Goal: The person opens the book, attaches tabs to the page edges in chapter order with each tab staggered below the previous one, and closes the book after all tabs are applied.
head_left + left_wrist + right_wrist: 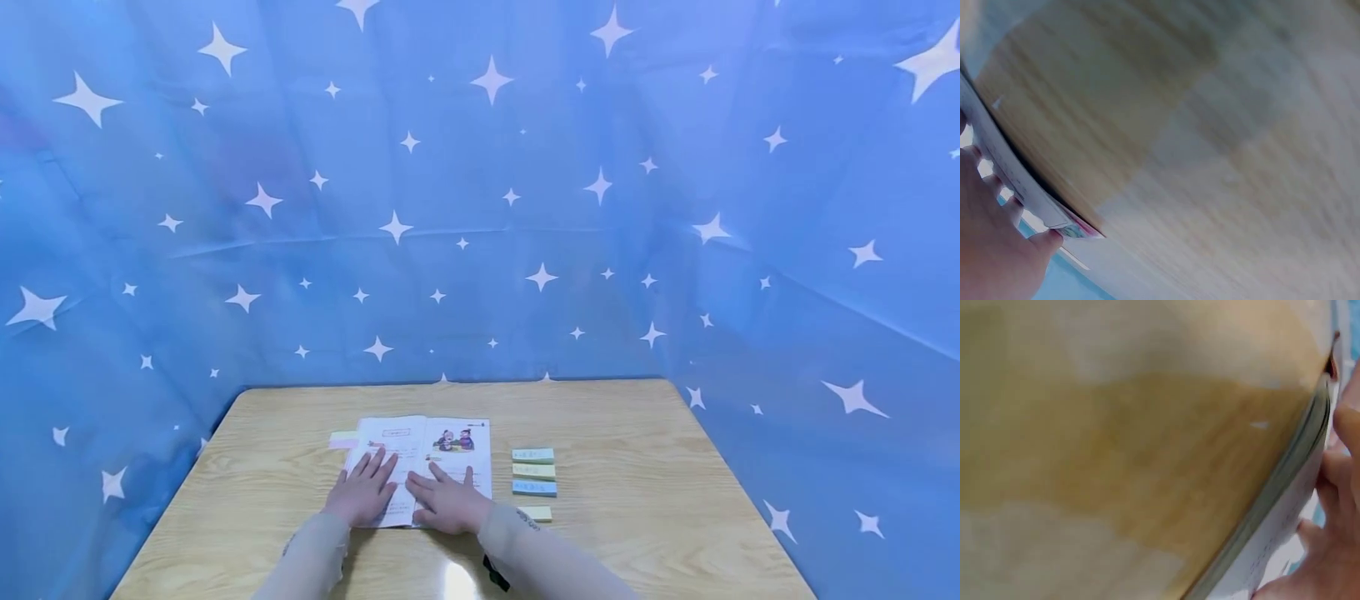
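Left hand (363,495) and right hand (450,502), fingers spread, rest on the open book (418,452); lifting 1 might let springy pages flip over.

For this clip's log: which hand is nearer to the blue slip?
Right. The right hand lies on the right page of the open book, a short way left of the blue slip; the left hand is farther left, on the left page.

The book pages (418,450) are white, the curtain (450,183) white-starred blue
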A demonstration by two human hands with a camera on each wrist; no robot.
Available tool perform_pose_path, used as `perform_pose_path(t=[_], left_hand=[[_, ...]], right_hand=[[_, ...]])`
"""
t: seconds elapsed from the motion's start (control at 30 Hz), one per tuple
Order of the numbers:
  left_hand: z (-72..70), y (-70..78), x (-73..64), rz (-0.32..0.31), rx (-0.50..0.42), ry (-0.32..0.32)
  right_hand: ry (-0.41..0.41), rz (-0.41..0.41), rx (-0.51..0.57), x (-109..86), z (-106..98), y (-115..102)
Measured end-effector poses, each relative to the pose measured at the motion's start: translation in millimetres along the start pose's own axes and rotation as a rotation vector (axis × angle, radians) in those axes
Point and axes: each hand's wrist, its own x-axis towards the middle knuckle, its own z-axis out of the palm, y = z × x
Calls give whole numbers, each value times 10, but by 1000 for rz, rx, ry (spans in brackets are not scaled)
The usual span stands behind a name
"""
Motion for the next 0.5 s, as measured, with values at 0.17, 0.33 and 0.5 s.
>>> perform_pose_path(t=[0.17,0.33,0.5], left_hand=[[9,-28,18,10,-21,7],[53,-53,38,10,-14,9],[37,-17,16,4,-42,-4]], right_hand=[[-8,-45,-26,-143,44,-47],[3,-79,-59,-288,66,-100],[14,-101,-81,-416,104,-139]])
